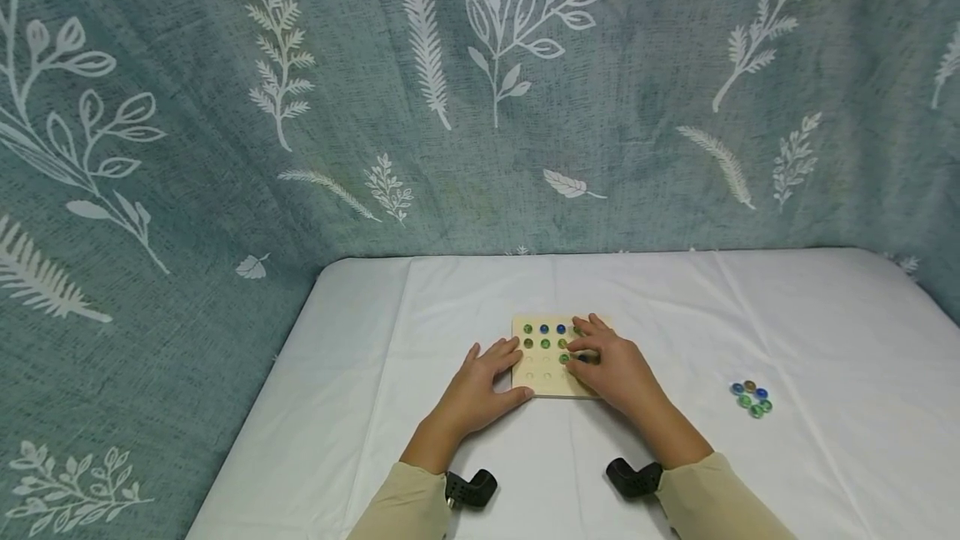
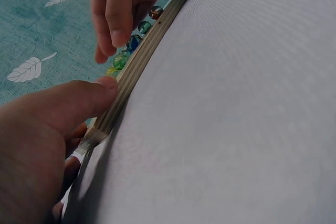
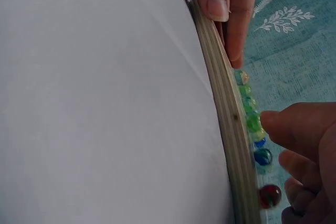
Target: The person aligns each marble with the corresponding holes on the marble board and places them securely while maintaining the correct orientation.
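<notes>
A pale wooden board (image 1: pixel 537 387) with rows of round hollows lies on the white-covered table, with green and blue glass marbles in several of them. My left hand (image 1: pixel 480 390) grips its near-left corner, thumb on the front edge and fingers along the left side. Above the board's right half is my right hand (image 1: pixel 617 365), thumb and index finger slightly apart beside a green marble (image 1: pixel 564 359). In the right wrist view the thumb tip comes close to a green marble (image 3: pixel 253 122); a dark red marble (image 3: pixel 270 196) sits nearer the camera. Part of the board is hidden beneath the right hand.
To the right on the white cloth (image 1: pixel 825 340) lies a loose cluster of marbles, among them a green marble (image 1: pixel 756 412) and a brown marble (image 1: pixel 750 386). A teal leaf-patterned curtain (image 1: pixel 480 173) hangs behind the table. Black devices sit at both wrists.
</notes>
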Tool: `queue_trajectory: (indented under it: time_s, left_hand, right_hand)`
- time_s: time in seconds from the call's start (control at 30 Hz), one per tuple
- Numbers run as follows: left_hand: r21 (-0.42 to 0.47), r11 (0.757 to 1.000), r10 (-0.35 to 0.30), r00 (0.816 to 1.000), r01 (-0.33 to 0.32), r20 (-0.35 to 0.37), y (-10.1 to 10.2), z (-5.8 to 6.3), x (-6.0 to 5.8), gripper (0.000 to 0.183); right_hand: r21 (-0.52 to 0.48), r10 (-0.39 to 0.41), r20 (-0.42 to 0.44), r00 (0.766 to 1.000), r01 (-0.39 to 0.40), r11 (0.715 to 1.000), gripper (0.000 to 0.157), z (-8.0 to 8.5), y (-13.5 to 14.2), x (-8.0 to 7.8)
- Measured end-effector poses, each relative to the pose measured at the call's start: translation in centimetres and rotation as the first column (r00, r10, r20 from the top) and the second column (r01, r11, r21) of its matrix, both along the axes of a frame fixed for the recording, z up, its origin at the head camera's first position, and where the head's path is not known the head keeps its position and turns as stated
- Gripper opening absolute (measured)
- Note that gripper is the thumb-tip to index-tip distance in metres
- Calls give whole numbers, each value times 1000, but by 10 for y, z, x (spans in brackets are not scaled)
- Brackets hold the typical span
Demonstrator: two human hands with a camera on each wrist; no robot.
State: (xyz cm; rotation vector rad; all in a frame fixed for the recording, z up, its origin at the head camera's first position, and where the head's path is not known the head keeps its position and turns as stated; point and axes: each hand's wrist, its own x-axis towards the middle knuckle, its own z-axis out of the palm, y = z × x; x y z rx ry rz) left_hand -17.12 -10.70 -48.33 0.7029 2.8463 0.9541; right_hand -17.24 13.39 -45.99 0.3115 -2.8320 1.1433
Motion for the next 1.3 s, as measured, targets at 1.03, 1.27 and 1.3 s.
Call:
queue_trajectory:
  time_s: [1.03,1.27,1.3]
  left_hand:
    - [12,1000,10,1000,-10,4,2,-1,2,66]
    - [9,1000,12,1000,-12,-3,2,0,2,66]
    - [10,1000,12,1000,-12,-5,2,0,2,66]
  right_hand:
    - [43,-241,63,969,238,970,55,12,164,58]
    - [66,-367,110,923,362,930,62,-1,188,64]
    - [62,-381,109,918,376,924,62,-4,189,65]
